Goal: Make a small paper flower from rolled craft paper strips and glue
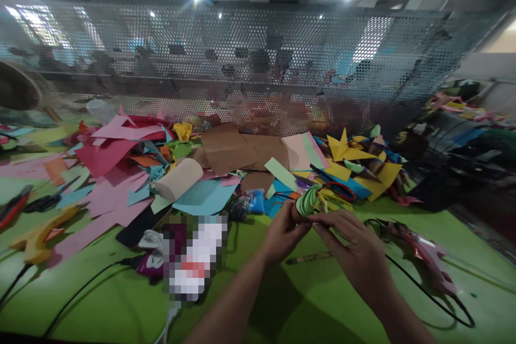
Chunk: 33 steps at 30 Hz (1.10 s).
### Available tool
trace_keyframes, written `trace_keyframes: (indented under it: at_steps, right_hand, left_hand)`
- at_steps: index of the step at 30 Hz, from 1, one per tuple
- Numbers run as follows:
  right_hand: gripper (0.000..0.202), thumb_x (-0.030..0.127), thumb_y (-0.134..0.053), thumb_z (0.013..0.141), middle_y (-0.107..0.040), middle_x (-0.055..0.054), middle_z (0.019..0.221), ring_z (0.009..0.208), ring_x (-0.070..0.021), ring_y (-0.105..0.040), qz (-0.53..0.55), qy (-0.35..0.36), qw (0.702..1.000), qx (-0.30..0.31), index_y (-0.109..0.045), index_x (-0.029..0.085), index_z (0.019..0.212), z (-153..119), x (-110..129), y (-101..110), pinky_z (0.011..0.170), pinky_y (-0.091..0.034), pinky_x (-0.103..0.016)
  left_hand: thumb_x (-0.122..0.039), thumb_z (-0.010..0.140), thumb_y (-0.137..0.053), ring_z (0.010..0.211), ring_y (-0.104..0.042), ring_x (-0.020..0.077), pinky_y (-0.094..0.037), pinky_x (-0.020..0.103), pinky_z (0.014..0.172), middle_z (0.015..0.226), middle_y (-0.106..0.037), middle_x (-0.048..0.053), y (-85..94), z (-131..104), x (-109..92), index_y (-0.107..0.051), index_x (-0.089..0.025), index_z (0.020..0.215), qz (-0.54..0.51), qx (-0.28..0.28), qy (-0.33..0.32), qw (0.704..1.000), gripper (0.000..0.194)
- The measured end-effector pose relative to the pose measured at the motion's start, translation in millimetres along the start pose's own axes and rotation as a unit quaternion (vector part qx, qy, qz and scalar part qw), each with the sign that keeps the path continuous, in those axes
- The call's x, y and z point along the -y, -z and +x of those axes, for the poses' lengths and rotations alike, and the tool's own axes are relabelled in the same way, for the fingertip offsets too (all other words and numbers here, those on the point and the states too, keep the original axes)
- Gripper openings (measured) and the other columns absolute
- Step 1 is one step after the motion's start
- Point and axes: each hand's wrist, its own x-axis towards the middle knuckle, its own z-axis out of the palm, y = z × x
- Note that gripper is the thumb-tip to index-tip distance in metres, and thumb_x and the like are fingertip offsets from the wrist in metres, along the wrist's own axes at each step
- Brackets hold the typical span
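Two hands, left (284, 234) and right (352, 239), close around a green-striped paper piece (308, 202), right of the frame's centre, above the green table (306, 301).

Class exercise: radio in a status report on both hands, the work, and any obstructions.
Left hand on green-wrapped roll; right hand at its near side. Paper scraps and scissors close behind. Pink glue gun off right.

here's my left hand (282, 234), bare through wrist and forearm (237, 301). and there's my right hand (352, 242), bare too, slender fingers showing.
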Motion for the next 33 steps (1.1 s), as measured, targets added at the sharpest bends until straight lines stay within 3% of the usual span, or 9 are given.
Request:
trace_keyframes:
  at_steps: [12,19,23,28,33]
  right_hand:
    - [0.011,0.021,-0.062,0.093,-0.072,-0.001,0.089,0.083,-0.0176,-0.067,-0.018,0.000,1.000,0.001,-0.071,0.024,0.100,-4,-4,-7,0.075,-0.052,-0.028]
    - [0.011,0.020,-0.062,0.093,-0.072,-0.002,0.090,0.085,-0.0178,-0.068,-0.022,0.010,1.000,0.012,-0.070,0.024,0.099,-4,-2,-7,0.076,-0.052,-0.027]
    - [0.013,0.022,-0.062,0.092,-0.072,-0.002,0.093,0.085,-0.0180,-0.068,-0.023,0.002,1.000,-0.019,-0.069,0.025,0.103,-7,-3,2,0.077,-0.052,-0.028]
    - [0.012,0.029,-0.061,0.093,-0.073,-0.002,0.095,0.089,-0.0201,-0.069,-0.061,-0.052,0.996,-0.037,-0.069,0.027,0.101,-23,-24,23,0.080,-0.052,-0.030]
    - [0.020,0.040,-0.058,0.093,-0.075,-0.004,0.095,0.088,-0.0233,-0.070,-0.111,-0.092,0.989,-0.018,-0.071,0.026,0.097,-47,-62,39,0.080,-0.054,-0.035]
  left_hand:
    - [-0.022,0.086,-0.059,0.084,-0.048,0.0160,-0.039,0.025,0.073,0.092,-0.053,0.001,0.0,0,5,-0.050,-0.020,0.099,0.112,-0.002,-0.039,0.993,0.015]
    - [-0.020,0.083,-0.061,0.092,-0.051,0.0182,-0.042,0.028,0.081,0.100,-0.055,0.003,-0.7,-2,5,-0.048,-0.020,0.108,0.088,-0.002,-0.034,0.996,0.029]
    - [-0.017,0.079,-0.061,0.084,-0.048,0.0151,-0.042,0.025,0.074,0.094,-0.050,0.000,1.0,-2,1,-0.045,-0.022,0.106,0.020,-0.004,0.018,1.000,0.032]
    - [-0.016,0.076,-0.064,0.082,-0.047,0.0138,-0.042,0.024,0.078,0.088,-0.052,-0.002,3.6,0,-4,-0.051,-0.021,0.104,-0.070,-0.009,0.056,0.996,0.031]
    - [-0.022,0.073,-0.072,0.101,-0.053,0.0192,-0.040,0.030,0.095,0.106,-0.063,0.002,3.8,2,-1,-0.062,-0.022,0.113,-0.127,-0.028,0.075,0.989,0.042]
